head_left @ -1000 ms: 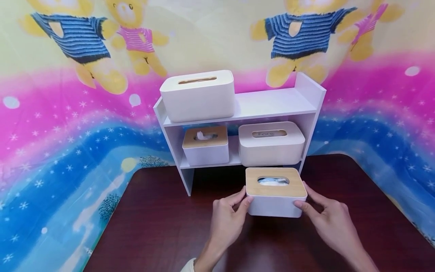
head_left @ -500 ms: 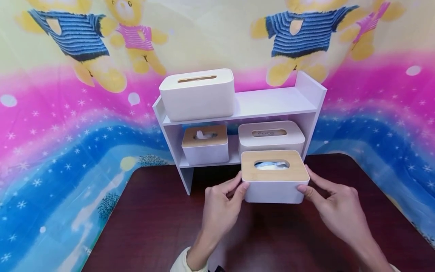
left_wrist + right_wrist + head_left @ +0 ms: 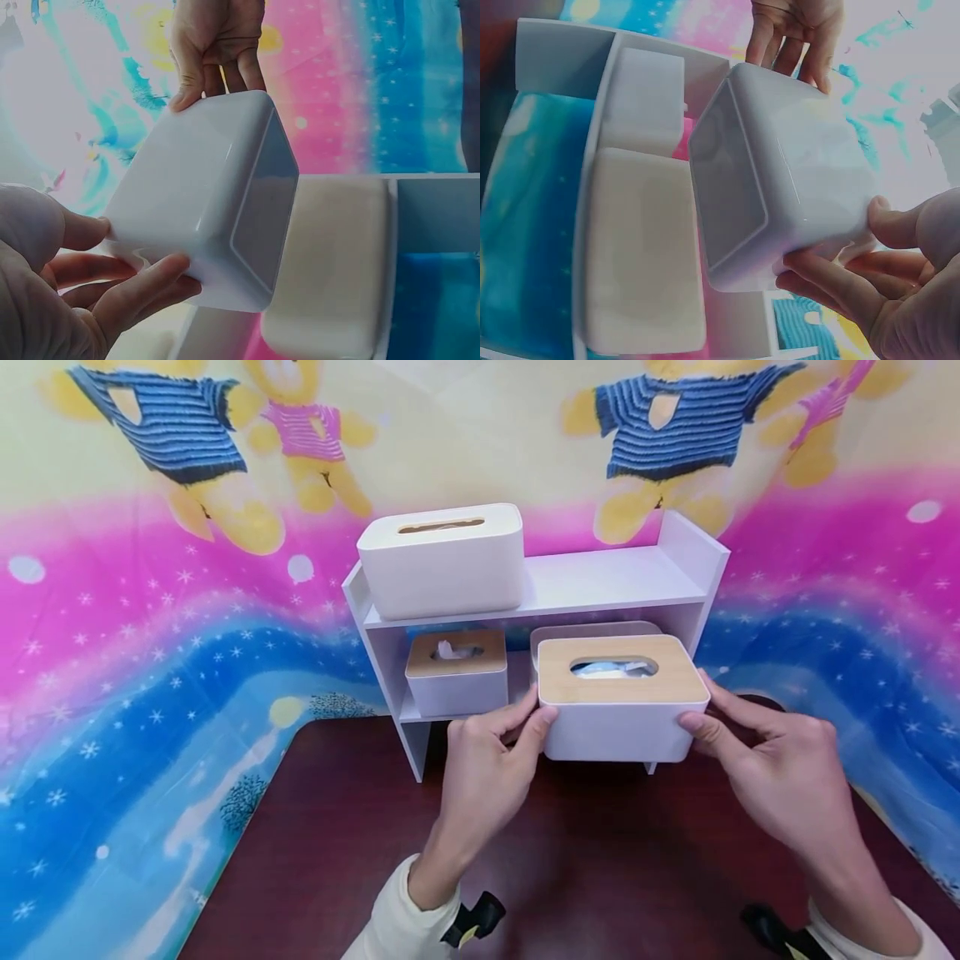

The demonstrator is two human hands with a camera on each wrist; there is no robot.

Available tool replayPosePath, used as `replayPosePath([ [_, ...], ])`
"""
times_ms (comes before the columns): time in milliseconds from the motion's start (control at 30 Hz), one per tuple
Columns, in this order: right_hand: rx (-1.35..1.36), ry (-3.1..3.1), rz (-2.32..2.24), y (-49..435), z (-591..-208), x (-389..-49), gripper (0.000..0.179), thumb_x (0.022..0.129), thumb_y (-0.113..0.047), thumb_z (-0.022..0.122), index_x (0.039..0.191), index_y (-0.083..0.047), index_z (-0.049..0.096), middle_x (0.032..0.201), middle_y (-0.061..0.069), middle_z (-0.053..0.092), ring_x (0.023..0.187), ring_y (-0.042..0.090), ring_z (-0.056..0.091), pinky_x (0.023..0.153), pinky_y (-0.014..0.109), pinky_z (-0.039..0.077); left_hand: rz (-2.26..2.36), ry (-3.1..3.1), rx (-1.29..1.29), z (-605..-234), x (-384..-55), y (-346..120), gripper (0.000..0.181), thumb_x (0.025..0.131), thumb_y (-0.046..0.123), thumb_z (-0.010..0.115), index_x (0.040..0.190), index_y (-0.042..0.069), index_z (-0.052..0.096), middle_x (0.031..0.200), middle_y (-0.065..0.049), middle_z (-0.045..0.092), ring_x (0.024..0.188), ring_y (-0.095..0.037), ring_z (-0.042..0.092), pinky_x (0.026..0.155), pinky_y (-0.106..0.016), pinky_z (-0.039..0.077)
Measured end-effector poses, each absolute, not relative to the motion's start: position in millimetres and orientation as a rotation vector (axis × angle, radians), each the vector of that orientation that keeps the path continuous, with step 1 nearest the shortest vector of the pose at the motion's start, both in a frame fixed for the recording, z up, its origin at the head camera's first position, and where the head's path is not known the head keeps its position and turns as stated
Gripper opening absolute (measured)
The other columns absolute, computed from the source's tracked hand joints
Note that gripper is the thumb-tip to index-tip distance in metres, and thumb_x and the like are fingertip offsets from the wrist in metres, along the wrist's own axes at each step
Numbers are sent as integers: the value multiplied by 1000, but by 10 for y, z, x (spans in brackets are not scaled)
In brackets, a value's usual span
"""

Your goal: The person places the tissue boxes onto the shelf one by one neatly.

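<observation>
A white tissue box with a light wooden lid [image 3: 618, 731] is held up in the air in front of the shelf, level with its middle board. Bluish-white tissue shows in the lid's oval slot. My left hand [image 3: 491, 760] grips its left end, thumb on the front face and fingers at the side. At the right end my right hand [image 3: 780, 768] grips it in the same way. Both wrist views show the box [image 3: 187, 172] from below, with a hand at each end. Behind it, a cream tissue box [image 3: 645, 255] on the middle board is mostly covered in the head view.
The white two-tier shelf [image 3: 615, 578] stands on a dark red-brown table [image 3: 337, 843]. A large cream tissue box [image 3: 442, 568] sits on its top board at left. Below that is a smaller wood-lidded tissue box [image 3: 457, 681]. A bear-print cloth [image 3: 465, 435] hangs behind.
Both hands have raised the wood-lidded tissue box from low before the shelf, moving it upward. It now overlaps most of the cream box behind. The other boxes stay on the shelf.
</observation>
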State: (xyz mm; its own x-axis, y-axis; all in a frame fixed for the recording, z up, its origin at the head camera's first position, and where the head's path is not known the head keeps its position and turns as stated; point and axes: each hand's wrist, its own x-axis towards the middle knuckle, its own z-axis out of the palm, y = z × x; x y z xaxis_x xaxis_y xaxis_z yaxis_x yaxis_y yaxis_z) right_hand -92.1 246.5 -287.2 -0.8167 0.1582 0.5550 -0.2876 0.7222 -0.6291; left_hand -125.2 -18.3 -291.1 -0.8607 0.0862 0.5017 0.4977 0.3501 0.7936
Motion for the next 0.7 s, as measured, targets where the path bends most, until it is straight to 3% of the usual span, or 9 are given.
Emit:
replayPosePath([
  [133, 123, -2292, 1023, 2466, -2770, -964, 55, 95, -21, 83, 146, -20, 64, 132, 28, 71, 90, -34, 56, 64, 3, 49, -1498, -2233, -530, -2812, -1289, -173, 42, 102, 30, 76, 142, 16, 68, 117, -10, 82, 94, -8, 80, 72, -19, 63],
  [267, 141, -2266, 1073, 2458, -2666, -1004, 53, 97, -18, 82, 146, -21, 63, 134, 28, 69, 86, -28, 62, 72, 1, 50, -1485, -2209, -536, -2709, -1332, -164, 42, 102, 31, 76, 140, 16, 69, 105, -10, 84, 71, -5, 74, 53, -22, 53],
  [400, 135, -2233, 1109, 2442, -2565, -1044, 52, 96, -16, 81, 145, -22, 64, 135, 27, 68, 84, -24, 66, 77, 2, 51, -1462, -2185, -547, -2607, -1376, -154, 41, 102, 31, 76, 139, 15, 70, 98, -10, 83, 63, -6, 68, 50, -23, 50],
  [600, 86, -2228, 1098, 2433, -2424, -1092, 52, 97, -22, 80, 146, -22, 63, 136, 24, 69, 82, -26, 64, 78, 1, 49, -1452, -2135, -559, -2478, -1430, -144, 40, 101, 30, 77, 137, 13, 72, 97, -9, 84, 70, -6, 72, 55, -22, 54],
  [700, 80, -2213, 1090, 2426, -2357, -1123, 51, 98, -23, 79, 146, -23, 63, 136, 23, 70, 85, -28, 63, 75, 1, 50, -1431, -2119, -565, -2421, -1457, -135, 40, 101, 31, 77, 137, 13, 73, 89, -8, 83, 62, -7, 66, 50, -24, 47],
])
